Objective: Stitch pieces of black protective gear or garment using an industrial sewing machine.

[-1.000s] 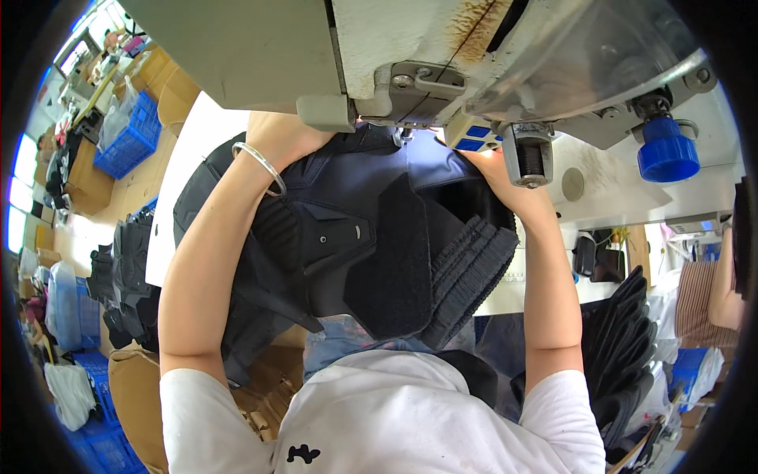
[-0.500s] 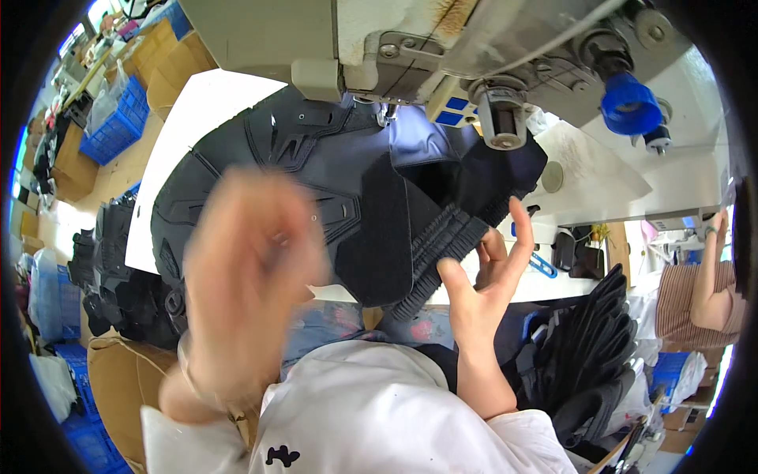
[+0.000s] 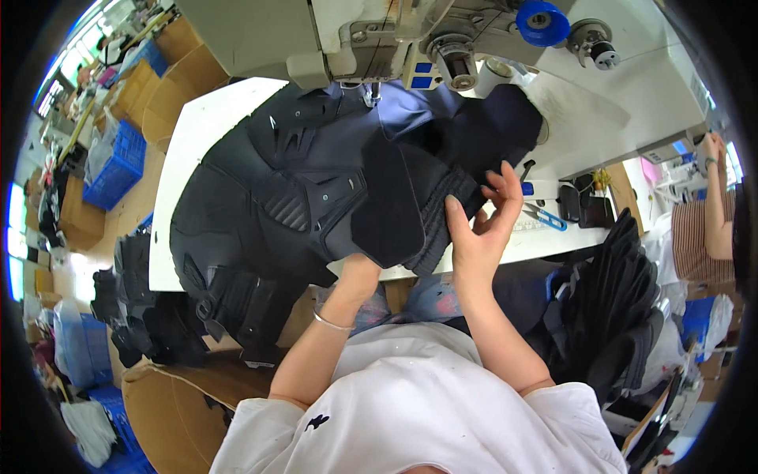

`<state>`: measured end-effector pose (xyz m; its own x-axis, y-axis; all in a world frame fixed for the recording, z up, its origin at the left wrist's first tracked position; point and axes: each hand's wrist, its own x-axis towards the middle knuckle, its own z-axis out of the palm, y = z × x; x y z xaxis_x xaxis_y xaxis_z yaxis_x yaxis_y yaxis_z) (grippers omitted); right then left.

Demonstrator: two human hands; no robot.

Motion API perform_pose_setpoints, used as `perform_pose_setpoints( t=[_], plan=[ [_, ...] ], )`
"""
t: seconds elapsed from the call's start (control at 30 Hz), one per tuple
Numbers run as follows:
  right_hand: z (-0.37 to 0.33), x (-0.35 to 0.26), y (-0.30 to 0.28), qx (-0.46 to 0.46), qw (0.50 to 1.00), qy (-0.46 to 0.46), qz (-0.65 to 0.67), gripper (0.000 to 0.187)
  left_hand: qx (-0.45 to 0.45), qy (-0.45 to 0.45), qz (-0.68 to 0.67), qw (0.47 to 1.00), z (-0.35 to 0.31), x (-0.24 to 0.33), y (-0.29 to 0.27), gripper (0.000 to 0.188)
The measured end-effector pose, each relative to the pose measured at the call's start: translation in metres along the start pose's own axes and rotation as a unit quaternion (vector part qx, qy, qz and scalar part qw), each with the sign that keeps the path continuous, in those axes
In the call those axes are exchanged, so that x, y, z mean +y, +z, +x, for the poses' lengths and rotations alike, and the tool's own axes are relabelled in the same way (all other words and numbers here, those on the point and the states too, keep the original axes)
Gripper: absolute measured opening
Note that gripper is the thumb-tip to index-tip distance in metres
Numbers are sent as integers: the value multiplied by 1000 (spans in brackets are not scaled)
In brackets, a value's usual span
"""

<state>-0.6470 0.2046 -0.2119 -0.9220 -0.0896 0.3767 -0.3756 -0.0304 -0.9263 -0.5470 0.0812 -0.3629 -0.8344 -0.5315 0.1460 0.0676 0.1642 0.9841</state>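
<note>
A large black padded piece (image 3: 308, 197), like part of a vest or backpack with moulded panels, lies under the sewing machine's presser foot (image 3: 373, 95). Its smooth dark flap (image 3: 385, 205) faces up in the middle, next to a gathered elastic band (image 3: 436, 221). My left hand (image 3: 359, 276) reaches beneath the flap's lower edge; its fingers are hidden there. Against the elastic band's right side rests my right hand (image 3: 485, 229), its thumb at the band and its fingers apart and slightly curled.
The sewing machine head (image 3: 253, 39) overhangs the white table (image 3: 201, 126). Blue-handled snips (image 3: 549, 219) and a black case (image 3: 568, 203) lie at right. Black pieces (image 3: 604, 296) are stacked beside my right arm. A brown carton (image 3: 170, 411) stands at lower left. Another person's arm (image 3: 717, 205) shows far right.
My left hand has gone from above the black piece to under its flap. The piece has spread, its lower left part now hanging over the table edge. My right hand stays by the band.
</note>
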Motion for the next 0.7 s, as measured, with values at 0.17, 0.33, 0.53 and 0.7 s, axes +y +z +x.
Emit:
perform_pose_setpoints(
  t=[0.17, 0.33, 0.53, 0.7],
  plan=[
    [14, 18, -18, -152, 890, 327, 277, 81, 82, 89, 19, 992, 5, 44, 14, 30],
    [20, -16, -14, -174, 823, 436, 321, 69, -42, -170, 125, 976, 1, 114, -3, 31],
    [18, -3, -10, -187, 882, 326, 283, 53, 175, 232, 233, 928, -41, 114, -3, 30],
    [5, 23, -6, -196, 799, 396, 408, 41, 294, 381, 465, 743, -20, 136, 0, 28]
  ],
)
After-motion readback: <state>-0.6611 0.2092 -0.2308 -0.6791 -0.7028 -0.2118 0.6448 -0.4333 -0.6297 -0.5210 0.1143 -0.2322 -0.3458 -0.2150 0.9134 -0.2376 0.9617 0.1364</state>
